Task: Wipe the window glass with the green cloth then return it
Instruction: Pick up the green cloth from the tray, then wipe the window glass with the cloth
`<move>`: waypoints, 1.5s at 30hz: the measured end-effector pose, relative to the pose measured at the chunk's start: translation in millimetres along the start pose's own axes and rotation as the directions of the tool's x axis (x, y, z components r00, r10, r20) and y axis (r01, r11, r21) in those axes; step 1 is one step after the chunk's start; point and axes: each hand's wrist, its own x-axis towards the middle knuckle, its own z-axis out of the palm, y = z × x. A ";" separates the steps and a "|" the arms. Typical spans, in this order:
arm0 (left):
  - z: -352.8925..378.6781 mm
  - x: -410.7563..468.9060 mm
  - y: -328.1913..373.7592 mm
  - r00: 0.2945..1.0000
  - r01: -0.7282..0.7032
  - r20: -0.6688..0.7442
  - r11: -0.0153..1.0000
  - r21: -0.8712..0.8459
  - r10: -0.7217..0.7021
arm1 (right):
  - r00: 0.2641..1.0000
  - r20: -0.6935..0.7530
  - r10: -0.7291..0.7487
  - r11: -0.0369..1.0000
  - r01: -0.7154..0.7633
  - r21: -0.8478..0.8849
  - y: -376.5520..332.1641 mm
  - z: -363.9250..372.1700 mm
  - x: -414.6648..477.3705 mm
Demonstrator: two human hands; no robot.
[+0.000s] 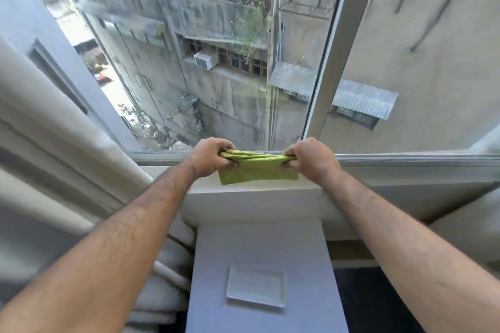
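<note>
The green cloth (pixel 258 170) is folded into a flat rectangle and held just above the white window sill (pixel 251 194), in front of the bottom of the window glass (pixel 205 62). My left hand (pixel 209 157) pinches its upper left corner. My right hand (pixel 308 158) pinches its upper right corner. The cloth hangs down between the two hands, its lower edge close to the sill. Streaks and spots show on the glass.
A white window frame post (pixel 338 48) runs up between two panes. A pale curtain (pixel 54 143) hangs at the left. Below the sill a white ledge carries a flat white rectangular plate (pixel 255 288). Dark floor lies at the lower right.
</note>
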 end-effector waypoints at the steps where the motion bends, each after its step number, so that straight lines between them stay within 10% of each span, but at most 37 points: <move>1: -21.1 0.0 17.0 0.999 -0.022 -0.032 1.000 -0.013 0.022 | 0.999 -0.039 -0.013 1.000 0.013 -0.005 -5.2 -25.5 0.9; 14: -219.6 -31.0 205.7 0.851 -0.347 -0.474 0.920 -0.181 0.228 | 0.839 -0.487 -0.245 0.970 0.205 -0.134 -60.1 -287.5 -13.4; 24: -307.5 -47.8 288.0 0.598 -0.530 -0.727 0.847 -0.044 0.336 | 0.635 -0.694 -0.339 0.931 0.333 -0.151 -84.8 -379.4 -0.3; 31: -363.0 -55.5 336.5 0.352 -0.251 -0.720 0.801 0.543 0.598 | 0.699 -0.483 -0.528 0.849 0.423 -0.317 -98.0 -405.8 11.8; 37: -387.7 -45.1 364.4 0.283 -0.001 -0.734 0.766 0.643 0.617 | 0.289 -0.860 -0.420 0.907 0.109 -0.406 -65.3 -446.5 24.6; 45: -371.8 11.2 341.6 0.080 -0.078 -0.805 0.808 0.583 0.588 | 0.216 -0.926 -0.310 0.945 -0.038 -0.326 -25.4 -454.8 79.4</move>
